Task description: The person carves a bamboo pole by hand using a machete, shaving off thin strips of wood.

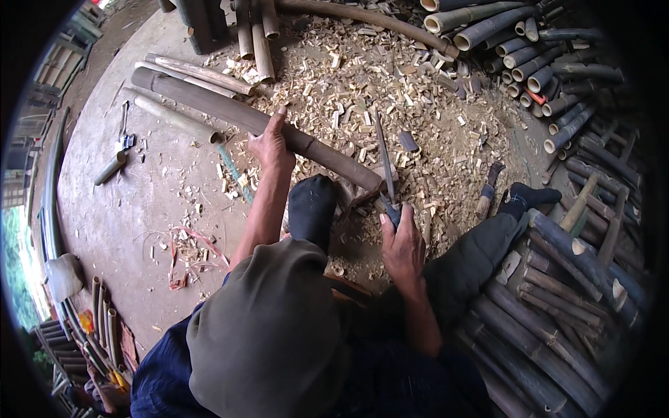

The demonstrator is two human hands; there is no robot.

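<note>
gripping the dark bamboo pole [209, 106] left of centre with fingers of the left hand [272, 145], slanted lengthwise from upper left to frame centre, with lower end just beside the knife [387, 167] clasped in the right hand [404, 244].

Pale chips and shavings [313, 83] litter the brown floor [97, 216], thickest toward the upper middle. A stack of cut bamboo tubes [481, 31] fills the upper right, an orange-red object [536, 97] among its ends; dark bamboo poles [536, 348] lie in rows at lower right. A short tool with a wooden handle [486, 200] lies on the chips. At left, a short greenish tube [110, 168] lies near a small metal tool [125, 139]. Reddish string [182, 279] lies loosely below, and a grey bundle [65, 276] sits at the far left.
</note>
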